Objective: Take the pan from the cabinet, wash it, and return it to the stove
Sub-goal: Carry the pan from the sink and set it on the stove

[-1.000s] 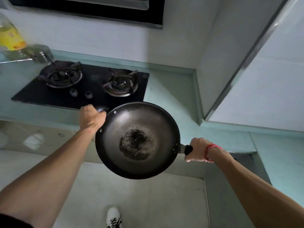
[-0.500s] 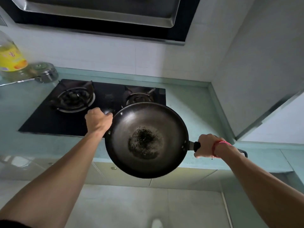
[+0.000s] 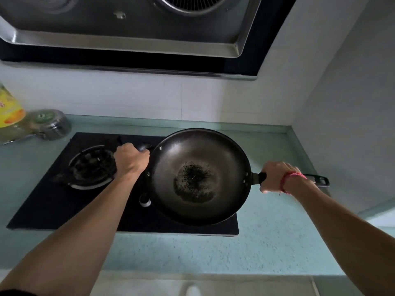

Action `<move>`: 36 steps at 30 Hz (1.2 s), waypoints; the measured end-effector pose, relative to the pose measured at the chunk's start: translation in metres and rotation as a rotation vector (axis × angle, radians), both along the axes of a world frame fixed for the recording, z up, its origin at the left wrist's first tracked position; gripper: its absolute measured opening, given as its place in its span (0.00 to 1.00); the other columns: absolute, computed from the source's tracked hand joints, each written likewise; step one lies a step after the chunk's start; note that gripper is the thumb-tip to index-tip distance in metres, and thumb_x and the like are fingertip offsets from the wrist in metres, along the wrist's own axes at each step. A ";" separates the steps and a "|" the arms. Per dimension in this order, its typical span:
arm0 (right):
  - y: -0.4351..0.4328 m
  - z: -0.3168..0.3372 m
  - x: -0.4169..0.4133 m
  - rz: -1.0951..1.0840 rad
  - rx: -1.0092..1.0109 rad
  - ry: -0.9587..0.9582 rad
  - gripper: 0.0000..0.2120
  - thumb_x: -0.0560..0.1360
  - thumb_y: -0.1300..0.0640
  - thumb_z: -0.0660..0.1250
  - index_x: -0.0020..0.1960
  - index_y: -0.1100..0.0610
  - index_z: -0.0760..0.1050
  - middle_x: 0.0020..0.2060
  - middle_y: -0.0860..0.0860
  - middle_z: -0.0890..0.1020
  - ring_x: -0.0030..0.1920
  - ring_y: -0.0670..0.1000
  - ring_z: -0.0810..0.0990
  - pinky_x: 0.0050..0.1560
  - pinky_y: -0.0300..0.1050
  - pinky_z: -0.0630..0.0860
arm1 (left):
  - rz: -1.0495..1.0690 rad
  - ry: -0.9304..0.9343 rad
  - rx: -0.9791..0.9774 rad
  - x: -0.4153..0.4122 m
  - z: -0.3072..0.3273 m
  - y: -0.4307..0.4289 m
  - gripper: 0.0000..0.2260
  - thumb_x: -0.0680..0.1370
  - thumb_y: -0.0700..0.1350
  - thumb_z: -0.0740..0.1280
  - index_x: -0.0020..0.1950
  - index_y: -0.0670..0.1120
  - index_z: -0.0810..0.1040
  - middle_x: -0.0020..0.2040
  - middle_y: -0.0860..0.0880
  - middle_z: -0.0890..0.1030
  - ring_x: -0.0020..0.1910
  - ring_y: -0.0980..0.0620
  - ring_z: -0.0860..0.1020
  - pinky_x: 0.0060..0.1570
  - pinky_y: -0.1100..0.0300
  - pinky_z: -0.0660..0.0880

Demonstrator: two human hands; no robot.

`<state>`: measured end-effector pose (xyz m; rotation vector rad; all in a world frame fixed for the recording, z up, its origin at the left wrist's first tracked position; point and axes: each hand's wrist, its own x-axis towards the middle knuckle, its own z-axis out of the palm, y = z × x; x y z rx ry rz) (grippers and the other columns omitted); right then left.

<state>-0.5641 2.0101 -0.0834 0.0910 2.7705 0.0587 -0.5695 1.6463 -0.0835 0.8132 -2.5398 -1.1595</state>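
A dark round pan (image 3: 198, 163) with a blackened patch in its middle hangs over the right side of the black gas stove (image 3: 53, 201). It hides the right burner. My left hand (image 3: 130, 160) grips the small helper handle on the pan's left rim. My right hand (image 3: 275, 177), with a red cord at the wrist, grips the long black handle, whose end sticks out past the wrist. The left burner (image 3: 92, 167) is uncovered.
A range hood (image 3: 132, 28) hangs over the stove. A yellow-labelled oil bottle (image 3: 9, 114) and a small lidded jar (image 3: 50, 123) stand at the back left of the teal counter (image 3: 267, 231). A white wall closes the right side.
Both hands have carried the pan up and forward, from in front of the counter edge to over the stove's right burner. The view has moved closer to the stove.
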 end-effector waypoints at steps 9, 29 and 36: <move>-0.015 -0.008 -0.080 -0.046 0.051 0.027 0.06 0.65 0.53 0.70 0.42 0.48 0.79 0.33 0.46 0.81 0.37 0.46 0.79 0.44 0.44 0.78 | -0.067 -0.049 0.000 -0.079 -0.005 -0.018 0.16 0.74 0.43 0.69 0.33 0.38 0.66 0.32 0.46 0.73 0.38 0.46 0.74 0.43 0.52 0.75; -0.024 -0.048 -0.135 -0.040 0.050 0.122 0.09 0.69 0.57 0.63 0.48 0.46 0.74 0.34 0.44 0.78 0.39 0.47 0.76 0.57 0.48 0.64 | -0.112 -0.089 -0.045 -0.127 -0.043 -0.038 0.13 0.73 0.36 0.68 0.56 0.33 0.78 0.54 0.37 0.77 0.54 0.39 0.78 0.55 0.51 0.75; -0.032 -0.043 -0.132 -0.071 0.025 0.126 0.19 0.69 0.54 0.66 0.60 0.45 0.76 0.52 0.49 0.80 0.57 0.54 0.74 0.65 0.52 0.64 | -0.082 -0.018 0.005 -0.126 -0.055 -0.047 0.16 0.76 0.39 0.68 0.64 0.39 0.76 0.62 0.42 0.74 0.49 0.51 0.75 0.50 0.61 0.71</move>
